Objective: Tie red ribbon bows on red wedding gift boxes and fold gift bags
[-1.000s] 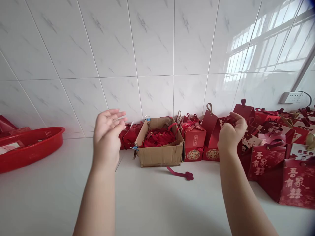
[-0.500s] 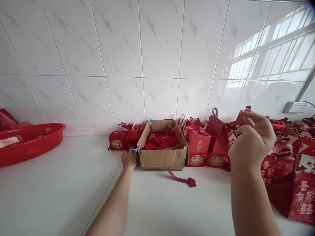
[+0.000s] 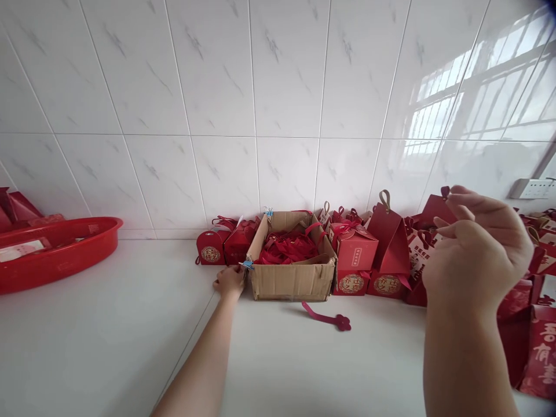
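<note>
My left hand [image 3: 230,281] is at the left side of an open cardboard box [image 3: 293,282], its fingers curled against the box's front left corner. A tangled heap of red ribbons [image 3: 286,248] fills the box. Blue binder clips [image 3: 247,264] pinch its left corners. In front of the box lies a dark red strip with a flower-shaped end [image 3: 342,322]. On the right, my right hand [image 3: 480,249] is raised with loosely bent fingers apart and nothing visible in them. Behind its fingertips stands a red peaked gift box [image 3: 434,209] with a ribbon loop.
Red gift boxes [image 3: 354,252] crowd the right side along the tiled wall. Two more red boxes [image 3: 211,248] stand left of the cardboard box. A red plastic basin [image 3: 98,246] sits at the far left on the white counter [image 3: 143,324]. A socket strip [image 3: 534,188] is on the right.
My right hand has shifted to the right and its fingers have spread a little. My left hand stays at the box. The whole view has slid slightly.
</note>
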`<state>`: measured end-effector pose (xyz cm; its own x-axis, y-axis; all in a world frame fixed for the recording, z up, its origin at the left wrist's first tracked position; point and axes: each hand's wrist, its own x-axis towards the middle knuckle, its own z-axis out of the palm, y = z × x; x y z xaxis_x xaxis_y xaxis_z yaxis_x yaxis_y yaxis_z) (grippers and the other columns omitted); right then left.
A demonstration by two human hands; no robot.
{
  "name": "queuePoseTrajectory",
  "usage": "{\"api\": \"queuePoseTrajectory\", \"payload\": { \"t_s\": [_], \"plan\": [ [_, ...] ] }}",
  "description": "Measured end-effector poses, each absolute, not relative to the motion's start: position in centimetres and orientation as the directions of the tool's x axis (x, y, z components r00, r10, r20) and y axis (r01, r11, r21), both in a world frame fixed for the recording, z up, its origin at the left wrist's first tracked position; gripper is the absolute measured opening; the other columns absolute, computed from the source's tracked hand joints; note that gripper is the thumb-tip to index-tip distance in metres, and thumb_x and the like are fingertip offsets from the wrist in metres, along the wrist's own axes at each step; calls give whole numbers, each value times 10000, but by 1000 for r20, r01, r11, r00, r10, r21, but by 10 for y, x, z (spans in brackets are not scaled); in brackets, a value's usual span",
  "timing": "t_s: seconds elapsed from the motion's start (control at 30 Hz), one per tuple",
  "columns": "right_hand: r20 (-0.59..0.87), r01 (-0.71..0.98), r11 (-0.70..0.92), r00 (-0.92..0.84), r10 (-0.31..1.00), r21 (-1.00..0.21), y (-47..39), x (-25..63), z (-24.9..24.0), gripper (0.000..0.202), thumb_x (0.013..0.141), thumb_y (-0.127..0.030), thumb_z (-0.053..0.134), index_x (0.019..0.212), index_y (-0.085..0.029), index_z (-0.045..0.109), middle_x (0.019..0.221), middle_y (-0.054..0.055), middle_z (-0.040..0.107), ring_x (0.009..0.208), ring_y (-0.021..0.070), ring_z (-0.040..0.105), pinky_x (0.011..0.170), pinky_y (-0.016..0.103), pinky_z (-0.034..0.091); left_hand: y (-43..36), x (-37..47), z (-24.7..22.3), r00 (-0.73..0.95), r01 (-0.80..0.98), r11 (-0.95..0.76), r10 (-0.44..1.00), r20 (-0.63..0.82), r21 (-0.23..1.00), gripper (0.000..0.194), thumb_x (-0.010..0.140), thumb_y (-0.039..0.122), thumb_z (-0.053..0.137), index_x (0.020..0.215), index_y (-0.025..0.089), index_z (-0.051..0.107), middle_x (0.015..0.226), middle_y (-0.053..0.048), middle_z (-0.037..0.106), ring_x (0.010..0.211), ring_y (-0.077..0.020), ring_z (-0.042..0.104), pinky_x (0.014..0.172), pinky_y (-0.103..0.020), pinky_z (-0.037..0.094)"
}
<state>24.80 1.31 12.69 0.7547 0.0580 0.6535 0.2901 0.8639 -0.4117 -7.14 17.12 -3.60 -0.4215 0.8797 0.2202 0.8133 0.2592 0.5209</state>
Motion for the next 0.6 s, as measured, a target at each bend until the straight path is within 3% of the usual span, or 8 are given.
{"api": "queuePoseTrajectory", "payload": {
  "t_s": [0.13, 0.27, 0.33, 0.4, 0.5, 0.6],
  "plan": [
    [657, 284, 887, 753, 29, -364, 10, 250, 129, 301, 502, 0, 408, 585, -192, 624, 700, 4, 612, 1031, 246, 638, 1033, 537, 406, 163, -81, -3, -576, 710, 364, 792, 201, 603, 324, 905, 352, 538, 1161, 153, 562, 1134, -86, 604, 957, -197, 613, 820, -396, 526],
    [666, 319, 880, 746, -4, -352, 5, 250, 131, 299, 505, 5, 403, 565, -205, 608, 724, 8, 632, 1042, 258, 639, 1027, 560, 406, 142, -84, 54, -571, 732, 313, 767, 294, 605, 281, 919, 368, 409, 1036, 202, 603, 938, -49, 666, 835, -218, 624, 845, -482, 459],
    [674, 338, 877, 738, -22, -342, 2, 250, 133, 325, 505, -6, 391, 601, -219, 618, 746, 8, 653, 1042, 264, 642, 1004, 571, 423, 126, -82, 83, -490, 788, 259, 813, 314, 559, 253, 844, 396, 465, 746, 218, 616, 683, -8, 640, 717, -234, 612, 872, -523, 404],
    [673, 348, 876, 739, -37, -334, -1, 252, 134, 354, 502, -21, 381, 640, -232, 631, 756, 6, 670, 1019, 269, 654, 964, 575, 447, 105, -79, 106, -394, 845, 214, 869, 301, 489, 314, 738, 411, 563, 504, 209, 506, 491, 12, 541, 636, -245, 582, 926, -565, 326],
    [655, 316, 880, 756, -8, -354, -5, 258, 136, 368, 479, -39, 377, 658, -236, 632, 803, 19, 691, 1024, 297, 651, 870, 578, 476, 70, -78, 124, -227, 903, 118, 948, 225, 413, 384, 627, 481, 647, 422, 214, 459, 420, 26, 481, 510, -214, 522, 803, -485, 416],
    [651, 273, 880, 758, 52, -388, -8, 265, 137, 367, 439, -33, 373, 640, -227, 612, 856, 26, 692, 1052, 311, 635, 837, 563, 468, 38, -82, 125, 115, 939, -125, 992, 48, 321, 342, 634, 489, 636, 456, 229, 505, 445, 26, 499, 444, -177, 491, 563, -325, 439]
  ]
}}
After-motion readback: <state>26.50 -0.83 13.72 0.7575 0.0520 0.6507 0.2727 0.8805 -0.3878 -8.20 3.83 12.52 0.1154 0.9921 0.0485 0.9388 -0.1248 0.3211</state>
